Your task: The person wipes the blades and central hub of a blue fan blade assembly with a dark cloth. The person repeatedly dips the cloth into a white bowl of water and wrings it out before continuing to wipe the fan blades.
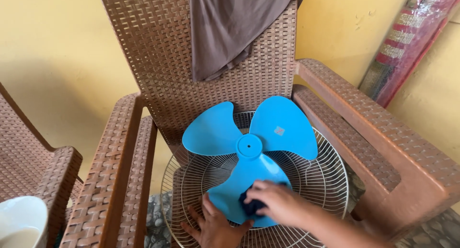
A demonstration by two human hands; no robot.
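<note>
Fan blade (249, 147) — blue, three-lobed, lying on the white wire fan guard (326, 181) on the seat of a brown woven chair (158, 61) | right hand (278, 202) — closed on a dark cloth (250, 206), pressed to the near lobe | left hand (213, 226) flat, fingers spread, touching guard and blade edge | brown cloth (230, 28) over chair back | white bowl (21, 221) at far left

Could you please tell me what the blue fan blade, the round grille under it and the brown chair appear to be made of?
The fan blade looks like moulded plastic: smooth, even blue, slightly glossy. The grille appears to be thin metal wire with a pale coating, though coated plastic cannot be ruled out. The chair seems to be moulded plastic imitating woven rattan, with a uniform basket pattern and matt brown surface.
</note>
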